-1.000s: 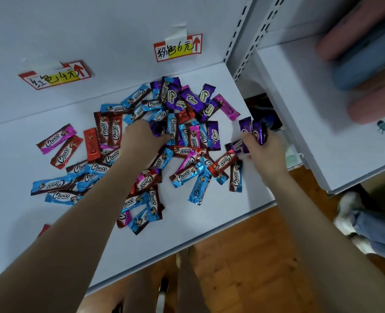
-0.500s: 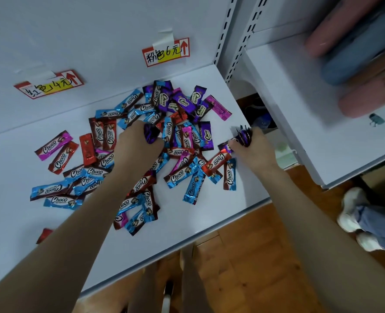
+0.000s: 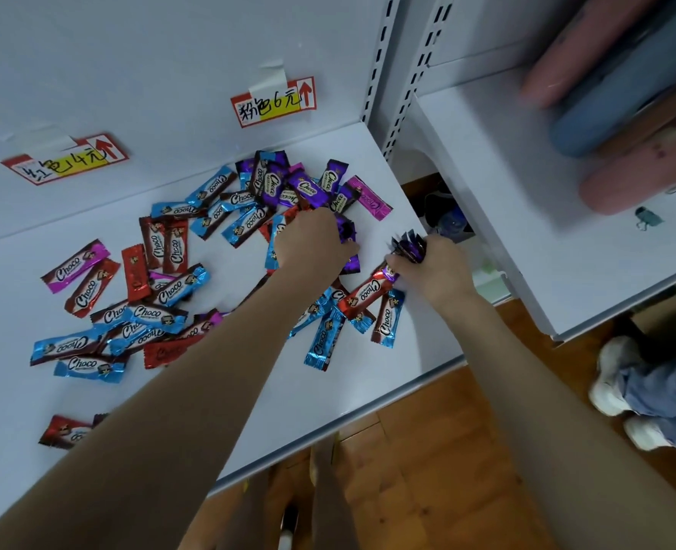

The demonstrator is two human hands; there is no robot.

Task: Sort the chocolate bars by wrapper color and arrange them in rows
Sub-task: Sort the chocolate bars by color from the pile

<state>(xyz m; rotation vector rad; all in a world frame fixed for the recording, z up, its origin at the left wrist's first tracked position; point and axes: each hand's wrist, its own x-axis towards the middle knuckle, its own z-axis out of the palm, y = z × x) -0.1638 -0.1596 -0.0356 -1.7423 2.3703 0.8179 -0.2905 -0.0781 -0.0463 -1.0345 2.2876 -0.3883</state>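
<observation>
Several Choco bars in blue, red, purple and pink wrappers lie mixed on the white shelf (image 3: 376, 375). My left hand (image 3: 312, 244) is over the middle of the pile and grips a purple bar (image 3: 346, 230). My right hand (image 3: 435, 267) holds a bunch of purple bars (image 3: 407, 246) upright near the shelf's right side. More purple bars (image 3: 288, 184) cluster at the back. Blue bars (image 3: 86, 367) and red bars (image 3: 136, 267) lie to the left. A red bar (image 3: 364, 293) lies just under my right hand.
Two price labels are taped to the back wall, one at the left (image 3: 64, 160) and one in the middle (image 3: 272, 103). A second white shelf (image 3: 526, 248) at the right carries pink and blue rolls (image 3: 641, 172). Another person's shoes (image 3: 614, 375) stand on the wooden floor.
My left hand moved right across the pile with a purple bar in its grip, towards my right hand. My right hand kept its bunch of purple bars near the shelf's right side.
</observation>
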